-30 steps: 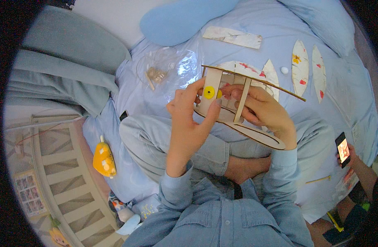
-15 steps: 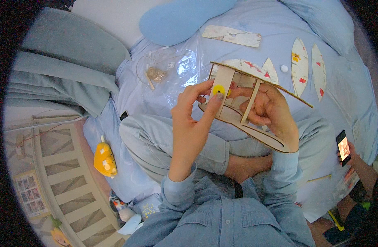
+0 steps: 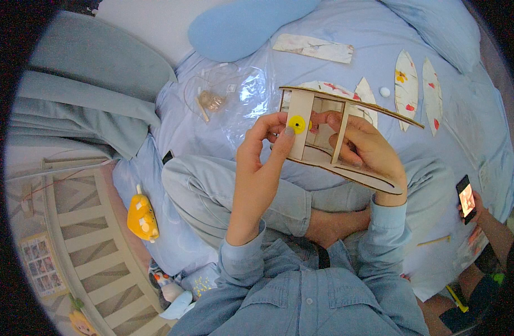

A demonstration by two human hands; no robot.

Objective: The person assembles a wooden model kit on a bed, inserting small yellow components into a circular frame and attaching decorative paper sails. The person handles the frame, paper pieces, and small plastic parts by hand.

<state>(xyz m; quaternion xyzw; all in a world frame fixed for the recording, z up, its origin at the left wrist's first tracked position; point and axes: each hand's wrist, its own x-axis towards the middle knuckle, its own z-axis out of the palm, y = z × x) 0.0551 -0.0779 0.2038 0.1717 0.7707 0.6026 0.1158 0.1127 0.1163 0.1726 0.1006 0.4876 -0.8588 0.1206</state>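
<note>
A light wooden model frame, with two curved side pieces joined by crossbars, is held up over my lap. My left hand grips its left end, thumb pressed beside a yellow disc with a dark centre on the flat panel. My right hand reaches into the frame from the right, behind the crossbar. Its fingers are bent, and one points to a second yellow bit at the panel's inner side, mostly hidden. Whether that fingertip grips the bit, I cannot tell.
Flower-patterned pieces and a white strip lie on the blue bedsheet. A clear plastic bag sits by small parts. At right another person's hand holds a phone. A yellow plush toy rests at left.
The wooden frame has tilted, its right end rising slightly, and shifted a little left. My right hand has turned with it, fingers curled further; my left thumb stays by the yellow disc.
</note>
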